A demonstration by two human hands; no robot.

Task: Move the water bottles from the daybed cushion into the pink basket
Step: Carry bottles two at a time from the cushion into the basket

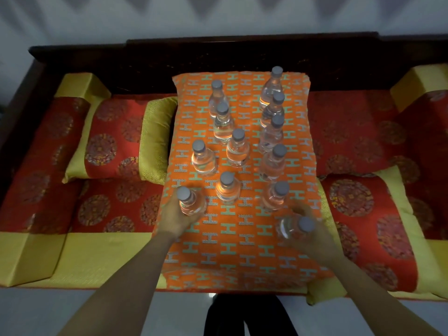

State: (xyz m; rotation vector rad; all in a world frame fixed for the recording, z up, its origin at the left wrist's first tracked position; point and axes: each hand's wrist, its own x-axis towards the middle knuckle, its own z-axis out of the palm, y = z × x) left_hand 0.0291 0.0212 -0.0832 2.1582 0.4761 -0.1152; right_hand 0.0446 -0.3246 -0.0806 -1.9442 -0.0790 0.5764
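Several clear water bottles with grey caps stand in two loose rows on the orange patterned cushion [218, 243] of the daybed. My left hand [173, 215] is wrapped around the nearest left bottle [190, 202], which stands upright at the cushion's left edge. My right hand [312, 234] grips the nearest right bottle [294, 227], which is tilted with its cap toward the right and looks blurred. Other bottles, such as a middle one [228, 187] and a right one [275, 196], stand just beyond my hands. No pink basket is in view.
Red and gold pillows [114, 139] lie to the left and right [378, 226] of the orange cushion. The dark wooden backrest [242, 52] runs behind. A yellow mattress edge [97, 258] fronts the daybed, with pale floor [179, 314] below.
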